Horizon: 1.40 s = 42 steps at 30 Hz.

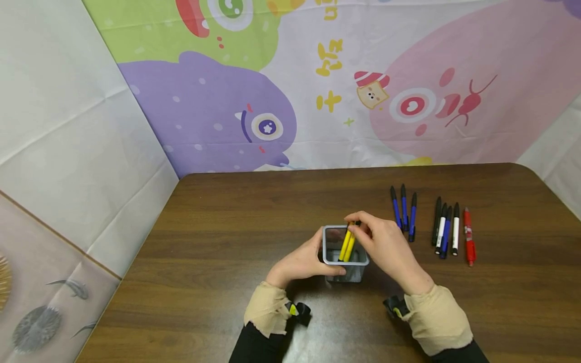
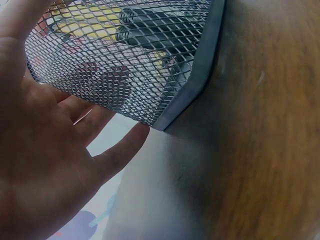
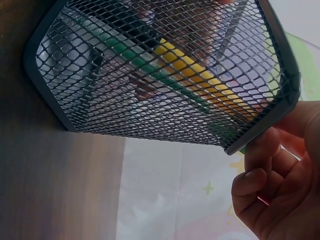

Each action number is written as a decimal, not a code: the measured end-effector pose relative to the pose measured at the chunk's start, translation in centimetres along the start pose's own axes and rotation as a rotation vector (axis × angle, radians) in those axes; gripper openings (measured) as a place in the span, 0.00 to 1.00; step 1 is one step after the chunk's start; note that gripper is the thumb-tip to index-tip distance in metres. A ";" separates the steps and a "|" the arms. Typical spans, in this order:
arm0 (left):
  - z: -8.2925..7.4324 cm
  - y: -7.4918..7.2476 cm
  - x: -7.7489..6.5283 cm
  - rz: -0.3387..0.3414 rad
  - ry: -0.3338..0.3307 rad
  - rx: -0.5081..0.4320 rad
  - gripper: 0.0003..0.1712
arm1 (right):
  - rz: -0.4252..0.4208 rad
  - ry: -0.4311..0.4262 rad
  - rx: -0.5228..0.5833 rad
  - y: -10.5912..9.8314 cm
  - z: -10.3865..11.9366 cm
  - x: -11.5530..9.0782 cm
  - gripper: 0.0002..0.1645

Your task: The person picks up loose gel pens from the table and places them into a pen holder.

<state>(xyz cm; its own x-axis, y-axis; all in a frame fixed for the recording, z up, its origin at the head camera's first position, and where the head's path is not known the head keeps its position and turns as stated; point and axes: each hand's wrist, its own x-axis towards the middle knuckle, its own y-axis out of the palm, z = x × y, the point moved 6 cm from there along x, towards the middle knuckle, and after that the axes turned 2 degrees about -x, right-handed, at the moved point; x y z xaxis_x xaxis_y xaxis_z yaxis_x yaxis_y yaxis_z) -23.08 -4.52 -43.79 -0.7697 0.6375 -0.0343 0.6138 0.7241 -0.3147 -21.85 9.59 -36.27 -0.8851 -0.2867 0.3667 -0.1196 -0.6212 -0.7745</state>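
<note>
A mesh pen holder (image 1: 354, 274) with a light rim stands on the table. My left hand (image 1: 301, 260) holds it from the left, thumb across the front and fingers behind. Two yellow markers (image 1: 346, 245) lean inside it; the left wrist view shows their black caps (image 2: 150, 27) toward the base. Over the rim, my right hand (image 1: 388, 244) pinches the upper ends of the yellow markers with thumb and forefinger. Through the mesh in the right wrist view, a green pen (image 3: 135, 60) lies beside a yellow marker (image 3: 192, 70). The fingers partly hide the upper ends.
To the right on the brown table (image 1: 204, 282) lie three blue pens (image 1: 404, 207) with black caps. Farther right are a black pen (image 1: 437, 220), white-bodied markers (image 1: 456, 229), another blue pen (image 1: 446, 234) and a red pen (image 1: 469, 239). A printed cloth (image 1: 317, 141) hangs behind the table.
</note>
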 end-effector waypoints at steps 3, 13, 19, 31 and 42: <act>0.0 0.0 0.1 -0.010 0.000 0.014 0.44 | -0.002 0.010 0.008 0.0 -0.1 0.0 0.15; 0.0 -0.1 0.1 -0.025 0.002 0.028 0.43 | -0.016 0.021 0.020 0.1 -0.2 0.0 0.16; 0.0 -0.1 0.1 -0.025 0.001 0.026 0.43 | -0.041 0.015 0.007 0.1 -0.3 0.1 0.15; 0.1 0.0 0.0 -0.019 -0.017 0.027 0.43 | -0.070 0.030 0.034 0.3 -0.6 0.1 0.15; -0.1 -0.1 0.0 -0.019 -0.005 0.018 0.43 | -0.143 0.034 0.077 -0.7 -0.7 -0.1 0.15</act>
<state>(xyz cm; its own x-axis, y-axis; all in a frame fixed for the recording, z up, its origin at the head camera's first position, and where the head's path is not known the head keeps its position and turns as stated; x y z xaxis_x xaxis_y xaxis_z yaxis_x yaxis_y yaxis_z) -23.11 -4.56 -43.67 -0.7822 0.6221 -0.0324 0.5955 0.7314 -0.3325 -22.01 10.57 -36.15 -0.8763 -0.1677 0.4517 -0.2117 -0.7082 -0.6735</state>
